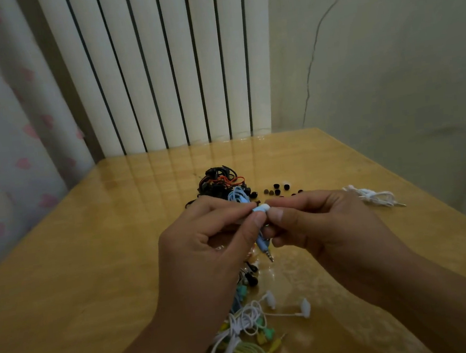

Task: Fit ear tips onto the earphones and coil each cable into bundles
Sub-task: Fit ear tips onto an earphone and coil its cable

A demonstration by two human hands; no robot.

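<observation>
Above the middle of a wooden surface (pixel 89 250), a person is pinching a light blue earphone (pixel 258 208) between the left hand (pixel 202 252) and the right hand (pixel 318 224), the right fingertips (pixel 275 215) apparently pressing a pale ear tip (pixel 266 207) onto it. To seat it well, the left hand is probably best holding the earbud steady while the right is pushing the tip squarely on. Both hands are curled in a tight pinch, with the blue plug (pixel 265 248) dangling just below.
</observation>
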